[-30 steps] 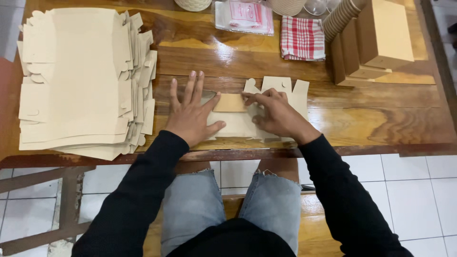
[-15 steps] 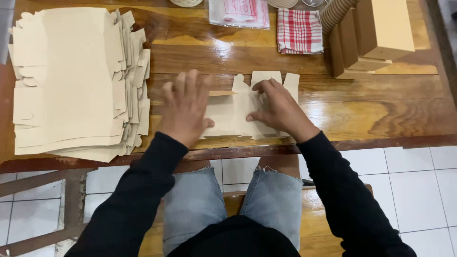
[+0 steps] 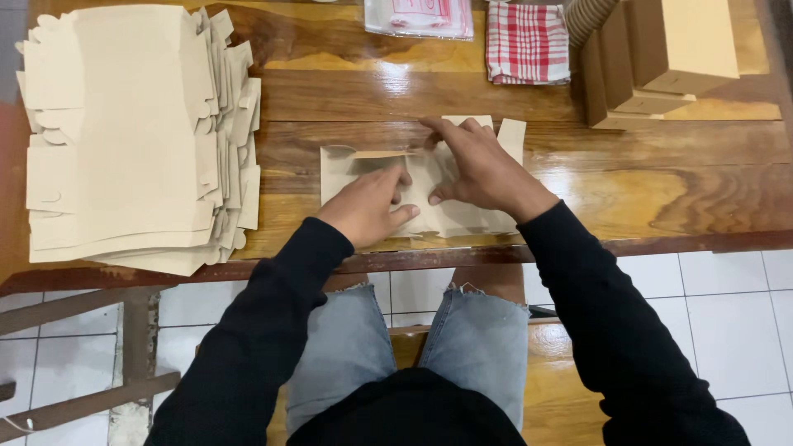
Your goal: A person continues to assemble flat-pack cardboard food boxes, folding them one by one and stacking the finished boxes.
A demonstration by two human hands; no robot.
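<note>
Both hands press flat on a cardboard box blank at the bench front edge: left hand on its near-left part, right hand w/ fingers spread (neither gripping). Stack of blanks lies far left.

Pale tan cardboard blank on the glossy, streaky brown wooden table; left of it, a matching tan stack of blanks; beyond it, a red-and-white checked cloth; black sleeves, blue jeans.
</note>
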